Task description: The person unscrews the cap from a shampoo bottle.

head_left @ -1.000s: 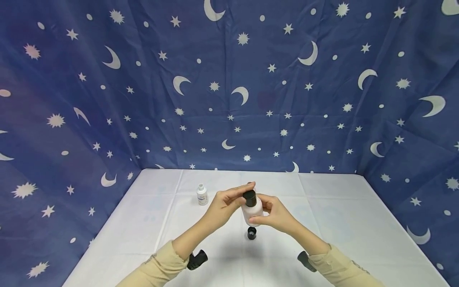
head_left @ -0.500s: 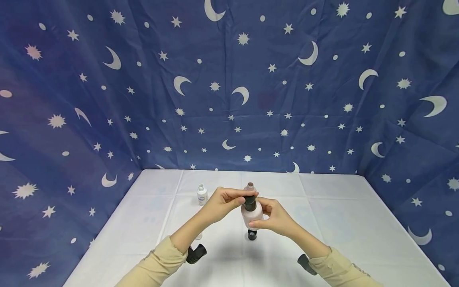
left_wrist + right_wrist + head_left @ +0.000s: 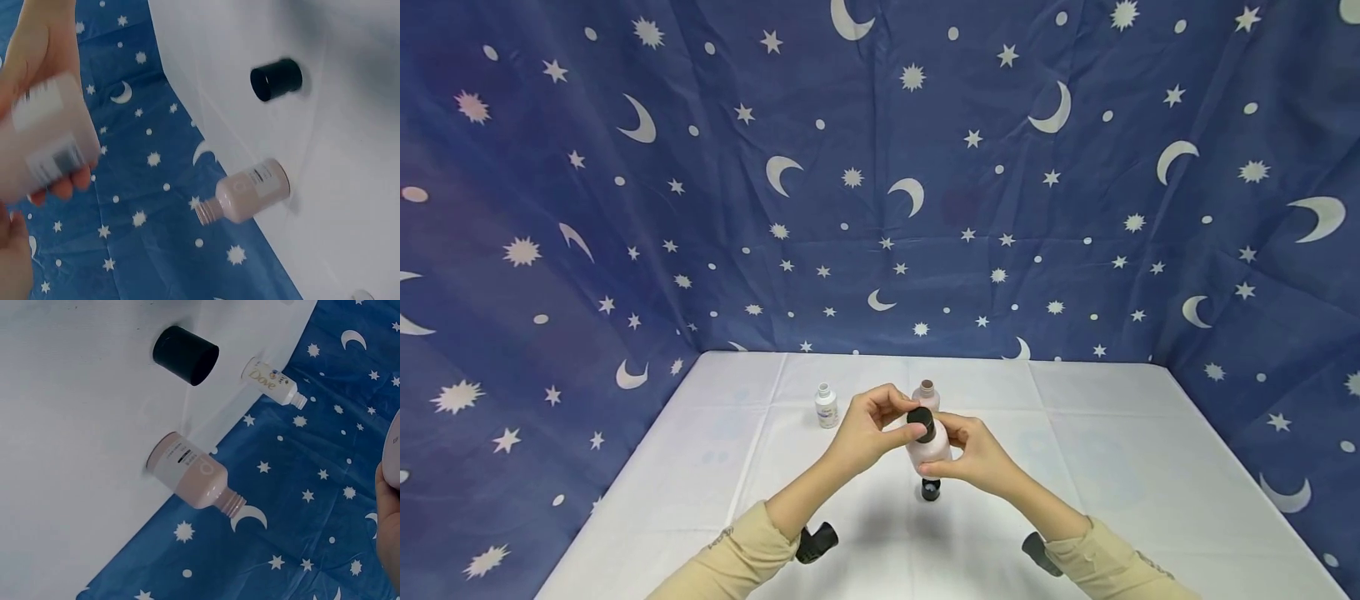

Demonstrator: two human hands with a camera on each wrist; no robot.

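Note:
My right hand [image 3: 973,451] holds a pale pink bottle [image 3: 929,455] above the table, thumb in front and fingers behind. A black cap [image 3: 921,422] sits on its neck, and my left hand [image 3: 867,427] pinches that cap between thumb and fingers. In the left wrist view the held bottle [image 3: 47,137] appears large and blurred, its printed label towards the camera. Behind the hands, a second pink bottle [image 3: 190,472] stands with a bare threaded neck. A loose black cap [image 3: 185,355] rests on the table, partly behind the held bottle in the head view.
A small white Dove bottle [image 3: 826,407] with an uncapped neck stands at the back left of the white table [image 3: 1097,483]. Part of a pale object [image 3: 361,295] shows at the left wrist view's lower edge. A blue curtain [image 3: 880,167] surrounds the table.
The left fingers, earlier stretched flat over the cap, have curled to pinch it. The held bottle has come down slightly, leaving the second pink bottle's neck visible behind it.

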